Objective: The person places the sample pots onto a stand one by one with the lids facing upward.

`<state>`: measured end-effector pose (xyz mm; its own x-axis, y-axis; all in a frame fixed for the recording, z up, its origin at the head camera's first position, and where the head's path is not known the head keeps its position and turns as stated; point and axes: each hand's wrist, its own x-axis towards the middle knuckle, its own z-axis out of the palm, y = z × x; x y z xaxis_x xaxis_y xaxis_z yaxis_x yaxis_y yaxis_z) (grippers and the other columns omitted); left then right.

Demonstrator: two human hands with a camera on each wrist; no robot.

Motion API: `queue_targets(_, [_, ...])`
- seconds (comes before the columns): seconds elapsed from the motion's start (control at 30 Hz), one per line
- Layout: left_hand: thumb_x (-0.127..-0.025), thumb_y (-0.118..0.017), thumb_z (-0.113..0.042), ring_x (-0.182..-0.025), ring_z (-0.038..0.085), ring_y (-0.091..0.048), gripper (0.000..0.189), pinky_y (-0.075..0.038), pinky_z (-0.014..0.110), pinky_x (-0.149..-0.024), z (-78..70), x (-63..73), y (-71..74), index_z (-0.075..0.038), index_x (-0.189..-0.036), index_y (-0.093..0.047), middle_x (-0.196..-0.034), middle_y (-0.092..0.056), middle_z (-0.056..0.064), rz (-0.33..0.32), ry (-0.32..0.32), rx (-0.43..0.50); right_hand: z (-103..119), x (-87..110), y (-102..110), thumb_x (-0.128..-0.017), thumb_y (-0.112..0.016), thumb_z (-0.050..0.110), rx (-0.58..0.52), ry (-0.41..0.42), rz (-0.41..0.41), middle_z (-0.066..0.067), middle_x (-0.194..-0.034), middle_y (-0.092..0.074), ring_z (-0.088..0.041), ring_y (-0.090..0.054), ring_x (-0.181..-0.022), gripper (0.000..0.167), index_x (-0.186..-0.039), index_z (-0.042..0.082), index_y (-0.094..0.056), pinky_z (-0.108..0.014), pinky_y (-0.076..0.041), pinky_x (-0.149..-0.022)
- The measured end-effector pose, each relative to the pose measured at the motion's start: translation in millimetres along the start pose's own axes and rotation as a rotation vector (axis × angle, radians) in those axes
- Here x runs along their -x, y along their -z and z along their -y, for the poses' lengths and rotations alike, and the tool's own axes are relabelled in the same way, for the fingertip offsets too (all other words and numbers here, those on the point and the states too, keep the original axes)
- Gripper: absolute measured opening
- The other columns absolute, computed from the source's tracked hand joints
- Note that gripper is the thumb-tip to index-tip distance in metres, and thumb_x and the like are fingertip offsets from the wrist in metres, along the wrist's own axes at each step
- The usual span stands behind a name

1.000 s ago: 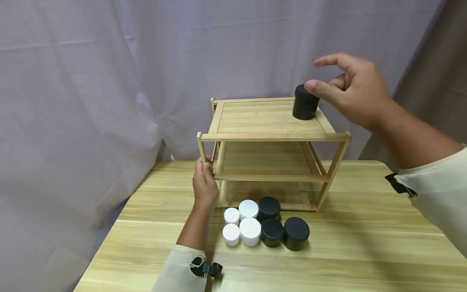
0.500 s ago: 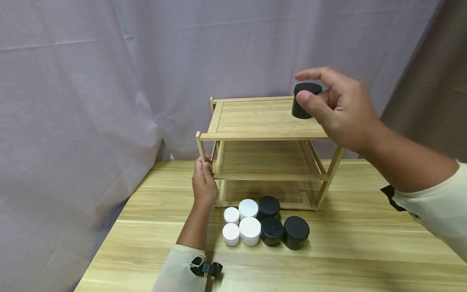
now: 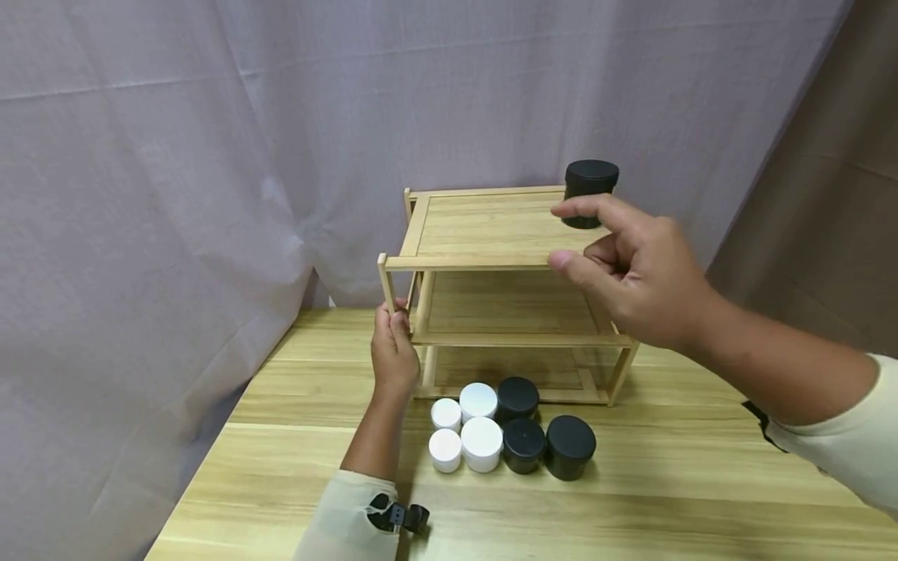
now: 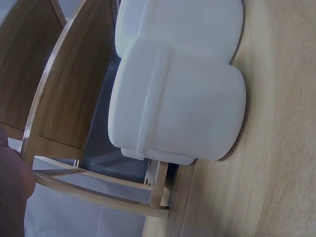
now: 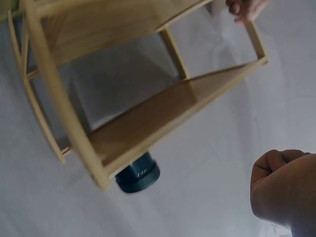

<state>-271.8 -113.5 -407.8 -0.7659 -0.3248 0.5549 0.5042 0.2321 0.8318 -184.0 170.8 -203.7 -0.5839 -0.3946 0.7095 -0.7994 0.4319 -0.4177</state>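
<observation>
A three-tier wooden rack (image 3: pixel 484 226) stands at the back of the table. My left hand (image 3: pixel 394 354) grips its front left post. On the rack's top tier, near the right end, stands a round black lidded jar (image 3: pixel 592 173), which the right wrist view also shows as a dark jar (image 5: pixel 138 173). In front of the rack's right side hangs my right hand (image 3: pixel 638 273), holding nothing, thumb and index finger spread apart and the other fingers curled. It covers part of the right post and overlaps the jar's lower part in the head view.
Before the rack, on the wooden table (image 3: pixel 281 467), several white lidded jars (image 3: pixel 481 444) stand in two rows. Beside them are three black jars (image 3: pixel 570 446). In the left wrist view, a white jar (image 4: pixel 197 108) fills the middle. A grey curtain (image 3: pixel 175 195) hangs behind.
My right hand has come down from above the black jar on the top tier, passing in front of it, to lower before the rack. The jar and my left hand have stayed in place.
</observation>
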Motion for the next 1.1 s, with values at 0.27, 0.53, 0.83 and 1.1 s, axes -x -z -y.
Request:
queue_targets(0.27, [-0.116,-0.042,-0.009,-0.080,0.019,-0.048,0.025,-0.044,0.023,-0.074,-2.6,0.5,1.0,0.005,-0.130,-0.058,-0.092,-0.054,0.024,0.008,0.007,0.006,0,26.4,-22,-0.100,-0.077,0.004,0.025,-0.049,0.078,0.013,-0.056,-0.032,0.003,-0.025,-0.051,0.043,-0.141,0.008,-0.065,-0.024,-0.026,-0.042])
queue_targets(0.53, [-0.117,-0.041,-0.009,-0.080,0.017,-0.047,0.026,-0.044,0.023,-0.074,-0.3,-0.2,0.9,0.006,-0.130,-0.058,-0.090,-0.053,0.020,0.008,0.007,0.006,-7,42.3,-32,-0.101,-0.077,0.008,0.021,-0.079,0.117,0.014,-0.058,-0.032,0.002,-0.025,-0.050,0.045,-0.143,0.010,-0.064,-0.025,-0.030,-0.044])
queue_targets(0.83, [-0.116,-0.041,-0.008,-0.079,0.016,-0.047,0.026,-0.042,0.023,-0.072,-0.5,-0.9,-0.1,0.008,-0.129,-0.057,-0.090,-0.053,0.018,0.004,-0.007,0.016,-32,69.0,-51,-0.105,-0.074,0.019,0.016,-0.183,0.246,0.018,-0.058,-0.031,0.003,-0.027,-0.050,0.044,-0.147,0.012,-0.060,-0.023,-0.032,-0.047])
queue_targets(1.1, [-0.117,-0.041,-0.009,-0.078,0.016,-0.046,0.025,-0.042,0.023,-0.071,-1.1,0.3,-3.2,0.005,-0.129,-0.058,-0.090,-0.052,0.019,0.015,-0.006,0.022,-49,92.4,-62,-0.105,-0.076,0.022,-0.002,-0.233,0.280,0.016,-0.060,-0.030,0.002,-0.027,-0.051,0.046,-0.147,0.013,-0.061,-0.024,-0.035,-0.050])
